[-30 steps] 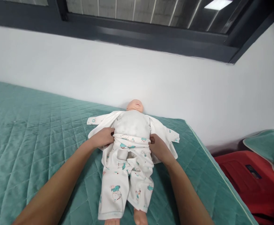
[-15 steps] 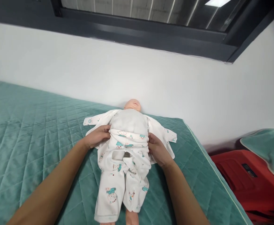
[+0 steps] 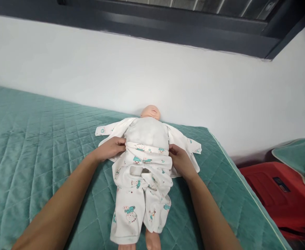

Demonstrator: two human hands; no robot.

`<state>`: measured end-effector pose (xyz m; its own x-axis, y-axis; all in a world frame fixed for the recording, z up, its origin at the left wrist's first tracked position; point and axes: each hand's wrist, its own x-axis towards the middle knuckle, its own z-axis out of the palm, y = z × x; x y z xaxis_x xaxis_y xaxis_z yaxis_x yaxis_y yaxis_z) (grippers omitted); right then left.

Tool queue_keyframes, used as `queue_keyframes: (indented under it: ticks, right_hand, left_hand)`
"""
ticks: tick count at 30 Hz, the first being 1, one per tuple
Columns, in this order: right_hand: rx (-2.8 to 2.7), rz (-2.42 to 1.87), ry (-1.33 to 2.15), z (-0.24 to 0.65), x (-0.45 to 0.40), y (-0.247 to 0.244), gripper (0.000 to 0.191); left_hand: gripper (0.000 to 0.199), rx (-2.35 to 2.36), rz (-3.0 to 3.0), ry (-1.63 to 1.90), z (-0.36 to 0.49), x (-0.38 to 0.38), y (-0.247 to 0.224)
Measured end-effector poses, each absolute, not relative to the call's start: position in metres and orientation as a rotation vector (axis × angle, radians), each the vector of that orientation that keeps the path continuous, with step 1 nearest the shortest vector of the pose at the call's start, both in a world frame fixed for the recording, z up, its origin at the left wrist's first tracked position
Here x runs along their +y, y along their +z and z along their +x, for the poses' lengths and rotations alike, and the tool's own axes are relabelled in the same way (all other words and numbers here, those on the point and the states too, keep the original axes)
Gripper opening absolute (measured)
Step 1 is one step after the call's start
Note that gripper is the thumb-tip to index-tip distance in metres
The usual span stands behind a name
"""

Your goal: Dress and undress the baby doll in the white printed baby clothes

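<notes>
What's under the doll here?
An open white shirt spreads out at both sides of the doll, over a green quilted cover. Directly beneath its back, nothing can be seen; the body covers it.

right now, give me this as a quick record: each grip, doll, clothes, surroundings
left grip: at one side of the waistband, hold unclear
right grip: at the other side, hold also unclear
doll: on its back, head toward the wall
trousers: white, patterned
top: white, spread open
surface: green quilted cover
beside it: red object, green cloth
</notes>
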<state>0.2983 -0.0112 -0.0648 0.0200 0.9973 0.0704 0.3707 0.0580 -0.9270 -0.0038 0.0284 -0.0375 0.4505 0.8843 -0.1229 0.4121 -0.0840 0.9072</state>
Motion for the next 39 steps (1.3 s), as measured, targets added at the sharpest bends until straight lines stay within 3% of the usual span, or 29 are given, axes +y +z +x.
queue_keyframes:
  ticks: [7,14,20,31,39]
  right_hand:
    - [-1.371,-1.460,0.586,0.290,-0.018,-0.056,0.017]
    - [-1.715,-1.099,0.578,0.279,-0.027,-0.041,0.013]
    - [-1.916,-1.173,0.607,0.286,-0.029,-0.032,0.028]
    - [-1.958,-1.127,0.580,0.281,-0.030,-0.037,0.015]
    - [-1.838,-1.183,0.523,0.272,-0.023,-0.040,0.023]
  left_hand:
    - [0.016,1.148,1.809,0.770,-0.001,0.021,-0.030]
    - [0.010,1.005,1.976,0.916,-0.006,0.021,-0.028]
    - [0.007,0.907,2.090,1.001,-0.010,0.022,-0.032]
    - [0.017,0.800,2.115,0.898,-0.004,0.021,-0.031]
    - [0.021,0.884,2.160,0.913,0.005,0.018,-0.029]
